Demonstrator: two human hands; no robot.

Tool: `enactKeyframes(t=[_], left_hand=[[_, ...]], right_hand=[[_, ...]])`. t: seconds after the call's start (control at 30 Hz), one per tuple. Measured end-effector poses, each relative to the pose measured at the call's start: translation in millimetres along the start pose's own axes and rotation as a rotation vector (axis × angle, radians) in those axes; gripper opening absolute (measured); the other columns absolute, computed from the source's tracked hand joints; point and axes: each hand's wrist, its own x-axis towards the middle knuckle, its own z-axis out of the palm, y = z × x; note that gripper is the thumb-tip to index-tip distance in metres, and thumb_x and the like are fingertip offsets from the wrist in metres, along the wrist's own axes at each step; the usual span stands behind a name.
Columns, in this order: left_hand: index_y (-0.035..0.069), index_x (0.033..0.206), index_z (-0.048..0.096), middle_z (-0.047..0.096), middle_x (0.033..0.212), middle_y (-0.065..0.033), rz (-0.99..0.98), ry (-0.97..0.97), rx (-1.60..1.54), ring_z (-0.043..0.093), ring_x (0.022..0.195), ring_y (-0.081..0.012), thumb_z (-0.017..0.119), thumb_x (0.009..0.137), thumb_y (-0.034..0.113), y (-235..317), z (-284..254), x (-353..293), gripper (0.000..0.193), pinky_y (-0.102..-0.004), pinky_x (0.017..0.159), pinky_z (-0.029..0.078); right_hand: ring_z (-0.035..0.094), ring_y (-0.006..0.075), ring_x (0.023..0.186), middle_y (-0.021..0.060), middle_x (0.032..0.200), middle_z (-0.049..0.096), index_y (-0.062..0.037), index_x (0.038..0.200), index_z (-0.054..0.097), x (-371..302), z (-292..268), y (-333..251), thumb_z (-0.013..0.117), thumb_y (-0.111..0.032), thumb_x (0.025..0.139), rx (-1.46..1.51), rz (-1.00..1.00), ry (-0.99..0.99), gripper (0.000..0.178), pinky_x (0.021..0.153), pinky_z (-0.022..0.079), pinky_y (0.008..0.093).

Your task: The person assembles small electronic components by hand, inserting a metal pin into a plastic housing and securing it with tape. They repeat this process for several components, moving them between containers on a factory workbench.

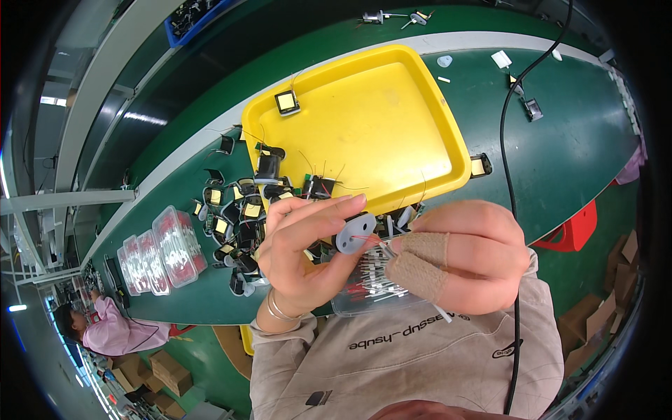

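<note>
My left hand pinches a small part with a grey oval end plate between thumb and fingers. Dark holes show in that plate, and thin reddish wires run from it toward my right hand. Beige tape wraps two fingers of my right hand, which is closed at the wire ends. A thin pale piece sticks out below those taped fingers; most of what they grip is hidden. Beneath both hands stands a clear plastic box of slim white and red pieces.
A yellow tray lies beyond my hands, holding a few black parts. Left of it is a heap of black parts with yellow pads. Clear boxes stand farther left. A black cable hangs down the right side. One co-worker sits at far left.
</note>
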Motion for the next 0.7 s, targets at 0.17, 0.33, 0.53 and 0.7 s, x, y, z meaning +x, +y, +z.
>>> enactKeyframes(t=[0.17,0.33,0.53,0.7], left_hand=[[0.006,0.093,0.049,0.071,0.094,-0.0091,-0.02,-0.009,0.023,0.068,0.082,-0.0188,0.083,0.064,0.007,2,-3,-2,0.045,-0.0299,0.074,0.043],[0.007,0.093,0.048,0.071,0.094,-0.0088,-0.019,0.01,0.036,0.068,0.082,-0.0179,0.083,0.064,0.007,2,-2,-3,0.046,-0.0301,0.076,0.042],[0.007,0.094,0.048,0.071,0.094,-0.0079,-0.012,-0.01,0.043,0.068,0.085,-0.0181,0.082,0.065,0.007,5,-4,-2,0.045,-0.0307,0.076,0.041],[0.007,0.094,0.048,0.071,0.095,-0.0076,-0.015,-0.003,0.033,0.068,0.085,-0.0182,0.082,0.065,0.007,4,-4,-3,0.044,-0.0308,0.076,0.041]], right_hand=[[0.056,0.0151,0.066,0.0048,0.078,0.063,-0.0044,0.077,0.067,2,3,-3,0.061,-0.012,0.051,-0.043,-0.027,0.024,0.028,0.055,0.047,0.0226],[0.058,0.0173,0.071,0.0057,0.081,0.065,-0.0057,0.077,0.067,3,-4,-10,0.064,-0.008,0.057,-0.042,-0.003,-0.056,0.02,0.058,0.05,0.0241],[0.06,0.0179,0.077,0.0053,0.083,0.066,-0.0077,0.076,0.068,0,-6,-12,0.068,-0.005,0.058,0.01,0.022,-0.082,0.018,0.063,0.056,0.026],[0.06,0.0172,0.078,0.0053,0.083,0.065,-0.0074,0.075,0.068,0,-6,-12,0.068,-0.004,0.058,0.027,0.036,-0.091,0.017,0.066,0.058,0.0268]])
